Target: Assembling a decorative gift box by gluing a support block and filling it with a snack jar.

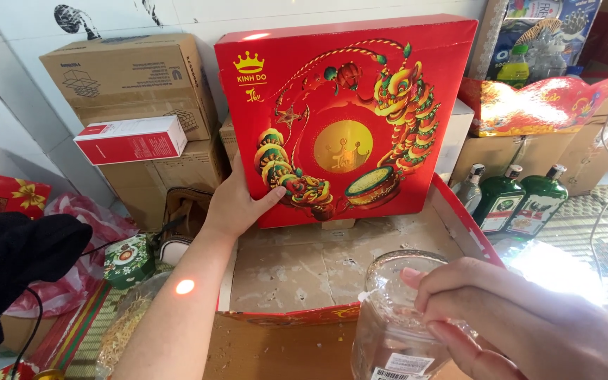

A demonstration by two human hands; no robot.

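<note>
1. Left hand point(237, 204) is up on the red box lid point(346, 119), grip clamped on its lower left edge, thumb lying across the printed face, holding the lid upright
2. That lid stands at the far side of the open red box base point(469, 218), whose pale, scuffed bottom shows bare below it
3. Right hand point(501, 317) is at the near right corner of the box base, grip wrapped round the top of a clear glass jar point(392, 331), fingers curled over its rim
4. The jar sits upright just at the near wall of the base, a white label low on its side
5. Right of the lid stand three green bottles point(504, 200)
6. Left of the lid, cardboard boxes point(131, 77) are stacked, a red-and-white carton point(131, 139) lying on them
7. A small green tin point(128, 259) rests low to the left of the box base
</note>
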